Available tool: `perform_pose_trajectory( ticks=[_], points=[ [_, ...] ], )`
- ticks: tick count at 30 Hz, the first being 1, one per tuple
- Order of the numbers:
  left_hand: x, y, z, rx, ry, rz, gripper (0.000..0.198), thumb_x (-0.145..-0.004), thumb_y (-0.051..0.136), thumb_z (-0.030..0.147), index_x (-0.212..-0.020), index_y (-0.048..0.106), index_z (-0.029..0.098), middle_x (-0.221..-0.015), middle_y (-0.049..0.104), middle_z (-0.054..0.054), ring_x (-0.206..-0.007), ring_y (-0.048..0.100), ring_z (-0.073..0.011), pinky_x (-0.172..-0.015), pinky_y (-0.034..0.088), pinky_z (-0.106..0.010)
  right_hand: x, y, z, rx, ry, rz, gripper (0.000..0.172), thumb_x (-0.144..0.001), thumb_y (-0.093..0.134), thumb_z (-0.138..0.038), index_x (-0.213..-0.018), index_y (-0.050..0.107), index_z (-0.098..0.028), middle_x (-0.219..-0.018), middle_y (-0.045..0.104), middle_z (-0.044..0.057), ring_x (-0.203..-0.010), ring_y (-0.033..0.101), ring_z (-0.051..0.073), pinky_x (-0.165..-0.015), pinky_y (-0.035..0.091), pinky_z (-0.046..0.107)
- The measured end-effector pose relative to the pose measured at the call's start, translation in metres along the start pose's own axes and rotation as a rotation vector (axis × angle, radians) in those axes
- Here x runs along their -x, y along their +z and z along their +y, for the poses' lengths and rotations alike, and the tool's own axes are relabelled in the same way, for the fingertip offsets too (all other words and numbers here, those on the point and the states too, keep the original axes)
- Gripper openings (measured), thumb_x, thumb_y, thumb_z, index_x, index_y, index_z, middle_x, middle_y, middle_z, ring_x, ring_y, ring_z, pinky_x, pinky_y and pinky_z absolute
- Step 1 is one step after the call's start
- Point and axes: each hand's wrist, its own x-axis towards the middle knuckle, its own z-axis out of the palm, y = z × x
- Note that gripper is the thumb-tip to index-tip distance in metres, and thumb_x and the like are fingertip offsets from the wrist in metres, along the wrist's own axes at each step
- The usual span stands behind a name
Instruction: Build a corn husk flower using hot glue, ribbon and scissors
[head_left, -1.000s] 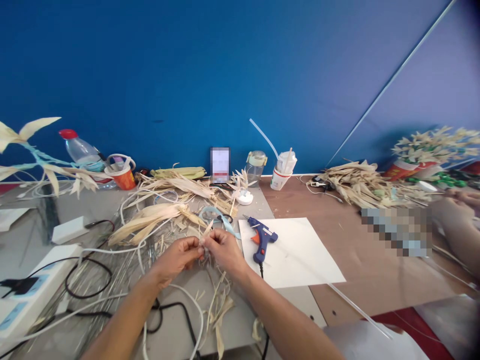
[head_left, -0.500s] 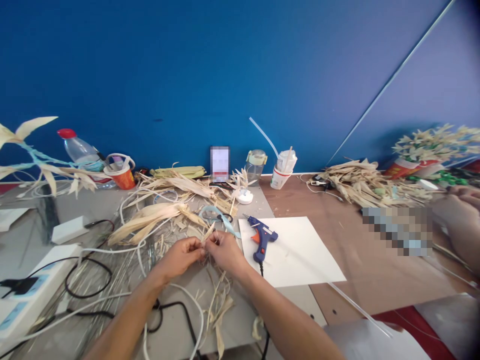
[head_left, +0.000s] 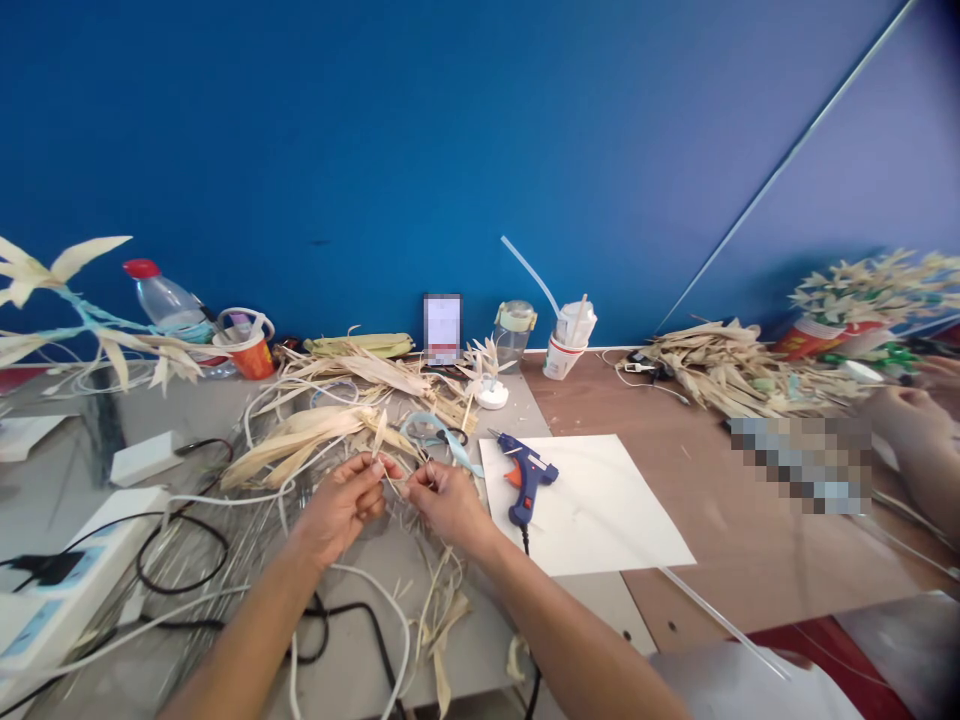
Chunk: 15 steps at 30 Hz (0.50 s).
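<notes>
Between finger and thumb, my left hand [head_left: 352,505] pinches a small pale piece of corn husk [head_left: 381,432], its pointed tip standing up. My right hand [head_left: 450,508] is closed in a pinch just to the right, at the end of a thin pale strip [head_left: 393,481] that spans the small gap between the hands. Dried corn husks [head_left: 307,440] lie just beyond my left hand. A light blue ribbon [head_left: 446,435] curls behind my right hand. The blue glue gun [head_left: 531,480] rests on a white sheet [head_left: 615,510] to its right.
A white power strip [head_left: 90,560] and tangled cables occupy the left side, near a husk flower [head_left: 67,290]. Along the wall stand a phone [head_left: 442,325], a clear jar [head_left: 514,330] and a paper cup [head_left: 564,357]. Another person's hand [head_left: 911,425] is at far right, beside more husks [head_left: 705,360].
My hands have drawn slightly apart; the left has moved left and turned, bringing the husk piece upright into view. The view has shifted slightly.
</notes>
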Motion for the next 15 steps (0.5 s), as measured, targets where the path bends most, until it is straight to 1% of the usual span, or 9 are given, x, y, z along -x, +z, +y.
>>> perform_pose_trajectory(
  ticks=[3,7,9,11,15],
  points=[
    [0.0003,0.0006,0.0011,-0.012,0.010,0.017,0.022,-0.068,0.072,0.028,-0.071,0.056,0.014,-0.068,0.062,0.001,-0.037,0.023,0.0007,-0.040,0.022,-0.017,0.0002,-0.0010,-0.0025,-0.077,0.033,-0.007,0.009,-0.072,0.056,-0.023,-0.066,0.052,-0.018,-0.043,0.042,-0.009,-0.038,0.036,0.006,-0.042,0.027,0.019],
    [0.0009,0.0018,-0.0020,-0.174,-0.031,0.000,0.025,-0.068,0.071,0.034,-0.073,0.057,0.014,-0.064,0.058,0.003,-0.040,0.028,-0.0017,-0.041,0.023,-0.019,-0.0014,-0.0030,-0.0065,-0.318,0.025,0.000,0.008,-0.071,0.054,-0.025,-0.073,0.053,-0.018,-0.039,0.044,-0.009,-0.035,0.036,0.007,-0.039,0.028,0.019],
    [0.0014,0.0027,-0.0035,-0.248,-0.029,-0.003,0.028,-0.067,0.071,0.038,-0.074,0.058,0.014,-0.064,0.055,0.004,-0.042,0.031,-0.0032,-0.042,0.024,-0.020,-0.0020,-0.0033,-0.0079,-0.397,0.005,0.006,0.009,-0.068,0.055,-0.025,-0.074,0.053,-0.017,-0.040,0.046,-0.009,-0.036,0.037,0.007,-0.040,0.029,0.019],
    [0.0016,0.0036,-0.0043,-0.300,-0.025,-0.011,0.030,-0.067,0.071,0.040,-0.073,0.058,0.014,-0.064,0.053,0.004,-0.044,0.034,-0.0042,-0.043,0.024,-0.021,-0.0020,-0.0030,-0.0083,-0.429,-0.011,-0.005,0.010,-0.067,0.056,-0.024,-0.073,0.054,-0.017,-0.041,0.048,-0.008,-0.036,0.039,0.006,-0.041,0.030,0.019],
    [0.0022,0.0047,-0.0050,-0.336,-0.040,-0.036,0.031,-0.067,0.070,0.042,-0.070,0.056,0.014,-0.057,0.047,0.006,-0.044,0.033,-0.0047,-0.043,0.023,-0.021,-0.0018,-0.0024,-0.0056,-0.422,-0.040,-0.019,0.008,-0.070,0.056,-0.024,-0.070,0.056,-0.016,-0.042,0.049,-0.008,-0.036,0.040,0.005,-0.043,0.031,0.018]
  ],
)
